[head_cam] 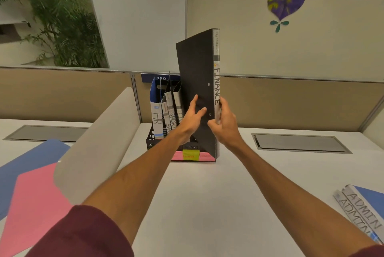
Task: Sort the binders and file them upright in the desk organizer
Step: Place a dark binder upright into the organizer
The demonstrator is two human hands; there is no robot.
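Right hand [225, 125] grips the spine of the black FINANCE-labelled binder [195, 69], left hand [192, 119] presses straight fingers on its cover, steadying it upright at the right end of the black mesh desk organizer [153, 142], likely for slotting in.

Office cubicle: tan partition panels [62, 90] along the tabletop's [197, 194] far edge, numbered blue plate [148, 78], flush cable hatches [299, 143], HR binder [156, 119], FINANCE binder [197, 73], ADMIN binders [361, 209], plant [58, 17] behind glass.
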